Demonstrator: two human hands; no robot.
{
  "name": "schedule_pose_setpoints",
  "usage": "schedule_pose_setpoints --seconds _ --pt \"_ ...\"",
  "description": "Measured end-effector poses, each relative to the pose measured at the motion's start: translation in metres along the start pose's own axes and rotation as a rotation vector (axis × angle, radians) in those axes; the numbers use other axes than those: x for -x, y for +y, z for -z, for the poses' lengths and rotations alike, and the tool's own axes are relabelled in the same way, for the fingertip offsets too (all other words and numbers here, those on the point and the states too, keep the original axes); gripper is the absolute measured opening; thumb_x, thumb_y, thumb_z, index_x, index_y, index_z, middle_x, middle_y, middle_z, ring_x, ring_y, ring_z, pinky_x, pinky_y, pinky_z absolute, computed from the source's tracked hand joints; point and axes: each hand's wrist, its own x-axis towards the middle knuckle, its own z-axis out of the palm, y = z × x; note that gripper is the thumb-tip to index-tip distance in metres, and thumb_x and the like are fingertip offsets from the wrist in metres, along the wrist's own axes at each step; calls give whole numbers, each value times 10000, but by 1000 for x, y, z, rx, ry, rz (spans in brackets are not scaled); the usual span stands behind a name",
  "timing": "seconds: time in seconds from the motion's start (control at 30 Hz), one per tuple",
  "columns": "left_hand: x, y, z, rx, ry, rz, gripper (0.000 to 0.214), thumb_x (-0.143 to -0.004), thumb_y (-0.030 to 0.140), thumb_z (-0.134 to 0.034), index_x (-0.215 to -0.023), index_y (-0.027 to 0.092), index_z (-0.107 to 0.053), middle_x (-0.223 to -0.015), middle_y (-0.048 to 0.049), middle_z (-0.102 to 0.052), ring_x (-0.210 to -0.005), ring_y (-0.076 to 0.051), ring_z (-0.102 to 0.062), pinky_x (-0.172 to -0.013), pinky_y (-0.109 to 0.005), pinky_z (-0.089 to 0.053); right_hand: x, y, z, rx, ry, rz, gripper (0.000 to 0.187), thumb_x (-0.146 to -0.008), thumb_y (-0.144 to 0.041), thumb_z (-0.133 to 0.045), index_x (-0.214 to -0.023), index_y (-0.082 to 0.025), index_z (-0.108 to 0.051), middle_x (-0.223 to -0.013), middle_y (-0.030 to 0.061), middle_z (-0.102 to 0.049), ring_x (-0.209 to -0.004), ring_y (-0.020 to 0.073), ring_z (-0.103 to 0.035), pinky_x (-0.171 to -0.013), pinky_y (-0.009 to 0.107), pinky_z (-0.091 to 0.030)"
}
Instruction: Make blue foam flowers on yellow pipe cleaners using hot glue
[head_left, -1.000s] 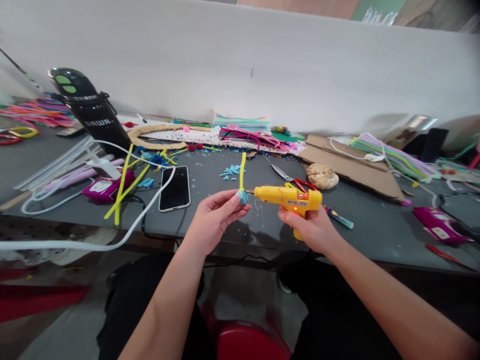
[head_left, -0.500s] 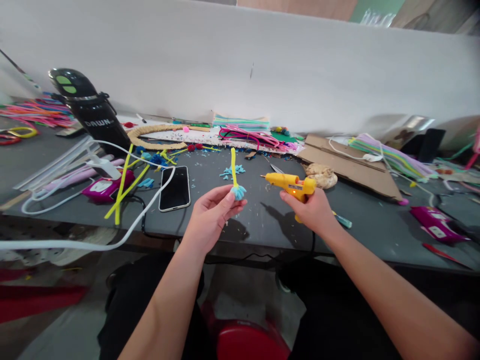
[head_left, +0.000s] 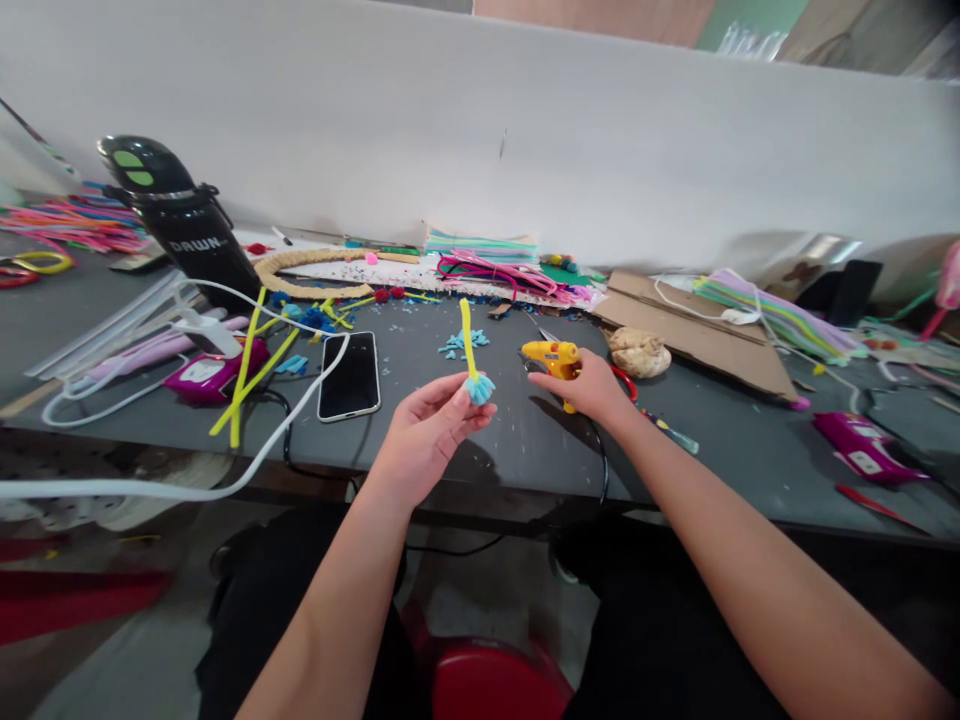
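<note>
My left hand [head_left: 431, 425] pinches a small pipe-cleaner flower [head_left: 480, 388], with light-blue petals at the fingertips and a yellow stem [head_left: 467, 335] pointing up and away. My right hand [head_left: 592, 385] is wrapped round the handle of a yellow hot glue gun [head_left: 550, 353], low over the table, its nozzle turned away and to the left. Whether the gun rests on the tabletop I cannot tell. Beyond the flower lies a small heap of light-blue pipe-cleaner pieces [head_left: 465, 343]. Red-handled scissors [head_left: 624, 382] are partly hidden behind my right hand.
A phone [head_left: 349, 375], yellow pipe cleaners [head_left: 251, 375] and a black bottle [head_left: 191, 235] are on the left, with a white cable [head_left: 300, 410] crossing there. Cardboard [head_left: 697, 340], a beige lump [head_left: 637, 353] and a purple box [head_left: 866, 445] lie right. Pink pipe cleaners [head_left: 499, 272] lie at the back.
My right hand has moved left and down towards the table with the glue gun, whose nozzle has swung away from the flower. The scissors now show. My left hand has barely moved.
</note>
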Motion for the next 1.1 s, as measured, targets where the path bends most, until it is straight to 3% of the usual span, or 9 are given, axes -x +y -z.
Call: schedule_pose_setpoints --seconds 0.1,0.23,0.37,0.53,0.73,0.87,1.1 --pt "-1 0 2 3 14 -13 243 -759 241 -806 -993 183 -770 -909 -40 -761 -782 -140 -730 -749 -222 -595 0 11 20 -155 -36 78 674 -630 -599 -794 -1095 -122 -690 -1043 130 -693 -904 251 -652 -807 380 -512" --pt "-1 -1 3 10 16 -36 233 -783 243 -786 -1007 184 -768 -923 -37 -758 -817 -139 -729 -758 -208 -591 6 22 46 -599 -30 39 424 -804 -521 -694 -1108 -227 -733 -1045 79 -719 -999 228 -661 -899 382 -517" --pt "-1 -1 1 14 17 -34 234 -775 248 -793 -997 178 -770 -919 -42 -758 -805 -139 -728 -752 -213 -594 23 11 58 -820 -110 62 266 -813 -368 -739 -1067 -294 -758 -1014 39 -745 -992 198 -683 -913 353 -531" --pt "-1 -1 0 22 9 -31 235 -769 235 -799 -993 171 -770 -907 -43 -761 -791 -141 -733 -743 -211 -597 40 -14 51 -843 -227 153 260 -831 -305 -742 -1089 -274 -756 -1014 48 -760 -933 185 -705 -907 361 -551" --pt "-2 -3 1 23 -1 -24 239 -766 227 -801 -996 169 -770 -909 -42 -762 -779 -142 -735 -747 -218 -597 44 -32 36 -907 -302 90 237 -772 -278 -805 -998 -221 -763 -927 53 -765 -858 168 -707 -826 314 -570" --pt "-2 -4 1 25 -10 -20 235 -767 228 -801 -993 171 -771 -909 -42 -763 -772 -140 -733 -746 -219 -594 46 -40 25 -998 -393 49 161 -821 -304 -765 -943 -201 -747 -842 43 -755 -724 121 -673 -736 268 -559" --pt "-2 -4 1 12 1 -14 246 -767 240 -803 -998 162 -768 -917 -52 -764 -781 -147 -736 -750 -223 -597 50 -51 19 -1113 -543 -19 161 -881 -332 -700 -947 -193 -748 -905 58 -755 -781 122 -682 -760 260 -549"
